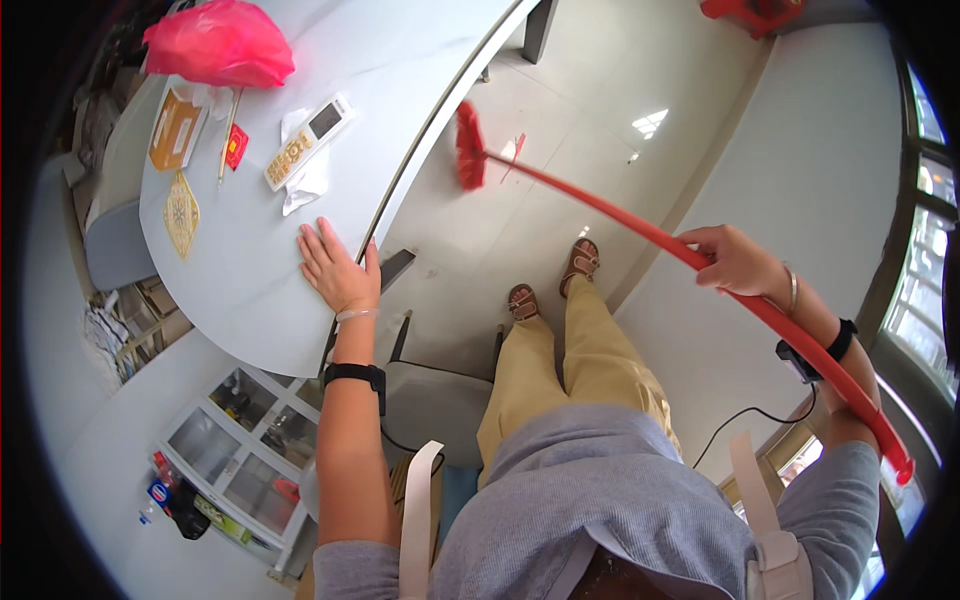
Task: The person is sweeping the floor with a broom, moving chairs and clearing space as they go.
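My right hand (735,262) is wrapped round the long red handle of a broom (600,207), whose upper end runs back along my forearm. The broom's red bristle head (470,147) is down at the tiled floor beside the table edge. Flat on the white table (225,300) rests my left hand (338,272), fingers spread, with nothing in it. Just beyond those fingers lie a white remote control (308,142) and a crumpled white tissue (308,185).
A pink plastic bag (220,45), a brown packet (177,130), a small red packet (236,147) and a gold patterned piece (181,215) lie on the table. A grey chair (437,405) stands near my left leg. A wall (790,150) runs along the right; a red stool (755,12) is at the far end.
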{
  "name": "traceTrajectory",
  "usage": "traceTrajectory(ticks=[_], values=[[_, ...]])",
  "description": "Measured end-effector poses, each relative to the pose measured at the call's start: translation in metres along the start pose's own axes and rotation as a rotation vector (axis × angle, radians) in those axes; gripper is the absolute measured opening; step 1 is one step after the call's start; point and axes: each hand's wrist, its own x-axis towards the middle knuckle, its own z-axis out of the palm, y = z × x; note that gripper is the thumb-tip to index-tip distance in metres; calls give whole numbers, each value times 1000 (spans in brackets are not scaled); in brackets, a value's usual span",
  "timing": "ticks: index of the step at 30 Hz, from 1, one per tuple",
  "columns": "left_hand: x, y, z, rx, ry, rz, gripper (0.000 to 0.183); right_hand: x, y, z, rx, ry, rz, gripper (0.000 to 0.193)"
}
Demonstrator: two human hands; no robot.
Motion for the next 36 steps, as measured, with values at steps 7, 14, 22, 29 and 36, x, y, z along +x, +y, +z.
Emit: traceTrajectory(ticks=[7, 14, 22, 29, 36], values=[[11, 5, 7, -45, 0, 27, 78, 114, -34, 40, -246, -363, 43, 46], [4, -1, 1, -35, -15, -16, 77, 95, -42, -57, -371, -232, 100, 46], [7, 3, 2, -50, -12, -15, 80, 40, -61, -146, -485, 15, 152, 48], [6, 1, 2, -47, -26, -27, 84, 5, -106, -125, -362, 2, 176, 53], [10, 6, 5, -38, -33, -28, 82, 118, -78, -73, -157, -208, 18, 52]])
